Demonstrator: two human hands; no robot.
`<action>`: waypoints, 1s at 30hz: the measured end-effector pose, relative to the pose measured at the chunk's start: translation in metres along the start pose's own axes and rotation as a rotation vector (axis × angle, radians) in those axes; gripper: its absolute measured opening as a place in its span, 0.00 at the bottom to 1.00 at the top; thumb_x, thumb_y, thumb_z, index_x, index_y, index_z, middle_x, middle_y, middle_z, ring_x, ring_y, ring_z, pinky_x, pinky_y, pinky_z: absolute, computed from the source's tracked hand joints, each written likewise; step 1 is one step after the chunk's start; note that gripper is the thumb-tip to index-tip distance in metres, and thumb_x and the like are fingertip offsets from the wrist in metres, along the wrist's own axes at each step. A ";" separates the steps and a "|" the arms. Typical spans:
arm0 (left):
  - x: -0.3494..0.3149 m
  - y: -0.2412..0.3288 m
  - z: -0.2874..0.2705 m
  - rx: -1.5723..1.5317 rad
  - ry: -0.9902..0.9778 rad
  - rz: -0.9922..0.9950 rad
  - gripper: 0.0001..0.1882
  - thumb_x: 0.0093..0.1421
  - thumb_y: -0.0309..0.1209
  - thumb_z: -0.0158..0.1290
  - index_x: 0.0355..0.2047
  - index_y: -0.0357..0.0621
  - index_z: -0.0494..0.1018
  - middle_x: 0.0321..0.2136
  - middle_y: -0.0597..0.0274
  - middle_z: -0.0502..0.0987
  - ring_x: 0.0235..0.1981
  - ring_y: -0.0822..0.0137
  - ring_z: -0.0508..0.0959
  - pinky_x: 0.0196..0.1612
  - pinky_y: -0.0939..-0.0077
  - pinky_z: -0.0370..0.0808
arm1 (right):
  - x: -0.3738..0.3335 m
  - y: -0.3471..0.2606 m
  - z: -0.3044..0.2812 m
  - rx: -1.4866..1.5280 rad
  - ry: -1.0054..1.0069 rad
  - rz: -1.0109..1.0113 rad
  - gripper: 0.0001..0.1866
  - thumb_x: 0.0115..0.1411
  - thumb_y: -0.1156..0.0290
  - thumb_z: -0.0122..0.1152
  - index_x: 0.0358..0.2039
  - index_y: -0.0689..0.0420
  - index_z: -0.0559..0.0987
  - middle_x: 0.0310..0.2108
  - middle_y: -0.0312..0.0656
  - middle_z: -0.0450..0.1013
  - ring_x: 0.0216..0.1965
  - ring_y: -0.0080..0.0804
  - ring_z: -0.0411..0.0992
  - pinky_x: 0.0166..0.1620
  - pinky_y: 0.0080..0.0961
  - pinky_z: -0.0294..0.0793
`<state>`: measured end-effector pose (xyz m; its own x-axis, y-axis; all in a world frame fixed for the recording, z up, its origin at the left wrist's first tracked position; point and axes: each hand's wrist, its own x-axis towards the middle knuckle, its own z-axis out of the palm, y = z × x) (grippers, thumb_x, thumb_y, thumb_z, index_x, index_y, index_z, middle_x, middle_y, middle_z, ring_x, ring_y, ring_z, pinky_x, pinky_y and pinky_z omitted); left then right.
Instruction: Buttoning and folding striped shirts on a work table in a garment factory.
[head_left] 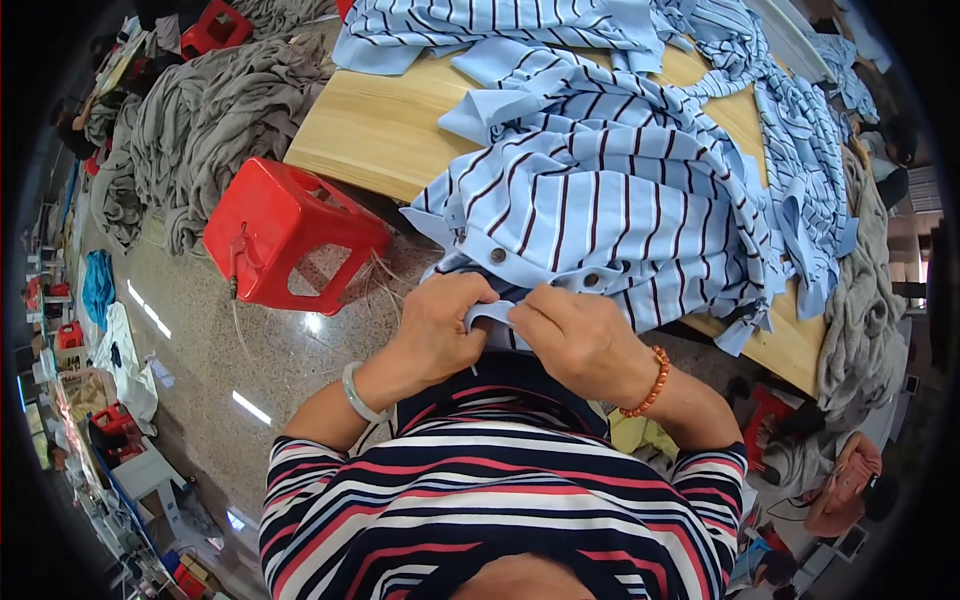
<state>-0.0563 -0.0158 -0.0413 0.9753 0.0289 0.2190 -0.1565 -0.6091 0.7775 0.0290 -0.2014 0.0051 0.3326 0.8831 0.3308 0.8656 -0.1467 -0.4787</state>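
Note:
A light blue shirt (600, 200) with dark and white stripes lies bunched over the near edge of the wooden table. Its plain blue placket carries dark round buttons (498, 256). Close to my body, my left hand (445, 325) pinches one end of a folded plain blue edge of this shirt. Opposite it, my right hand (580, 340) grips the same edge, thumb and fingers pressed together. A short strip of the cloth (490, 312) shows stretched between the two hands. The fingertips are partly hidden by the knuckles and cloth.
The wooden table (370, 125) bears more striped blue shirts (500, 22) at its far side and right. Left of it stands a red plastic stool (265, 230) with a thin tool on top. Grey cloth heaps (190, 130) lie beyond. A person (845, 485) is at the lower right.

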 end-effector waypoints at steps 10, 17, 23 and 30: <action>0.022 -0.030 0.013 -1.617 -0.212 -0.563 0.22 0.55 0.32 0.59 0.49 0.37 0.70 0.43 0.51 0.76 0.46 0.59 0.75 0.50 0.66 0.71 | -0.002 0.020 0.006 0.147 -0.069 0.034 0.09 0.54 0.76 0.51 0.36 0.63 0.71 0.33 0.48 0.69 0.33 0.45 0.73 0.32 0.36 0.73; 0.021 -0.035 0.034 -1.392 0.097 -0.582 0.12 0.57 0.28 0.57 0.41 0.38 0.73 0.31 0.59 0.76 0.24 0.72 0.73 0.28 0.79 0.72 | -0.003 0.013 0.003 0.093 0.018 0.060 0.07 0.55 0.76 0.50 0.33 0.64 0.71 0.31 0.48 0.69 0.32 0.45 0.73 0.32 0.35 0.73; 0.016 -0.020 0.019 -1.247 0.171 -0.367 0.24 0.50 0.22 0.62 0.49 0.35 0.70 0.43 0.56 0.77 0.43 0.64 0.78 0.50 0.71 0.73 | 0.001 0.006 0.003 0.159 0.203 -0.014 0.07 0.53 0.77 0.56 0.30 0.63 0.68 0.29 0.45 0.65 0.27 0.42 0.70 0.27 0.33 0.71; 0.010 -0.015 0.010 -1.302 0.087 -0.350 0.18 0.56 0.22 0.57 0.47 0.33 0.71 0.44 0.55 0.77 0.44 0.64 0.78 0.52 0.70 0.72 | 0.000 0.010 0.006 0.143 0.233 -0.040 0.07 0.51 0.78 0.56 0.28 0.63 0.67 0.29 0.45 0.64 0.27 0.42 0.70 0.27 0.33 0.71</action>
<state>-0.0429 -0.0144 -0.0573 0.9887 0.1057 -0.1059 0.0164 0.6271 0.7788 0.0355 -0.2000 -0.0046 0.3907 0.7584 0.5218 0.8237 -0.0350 -0.5659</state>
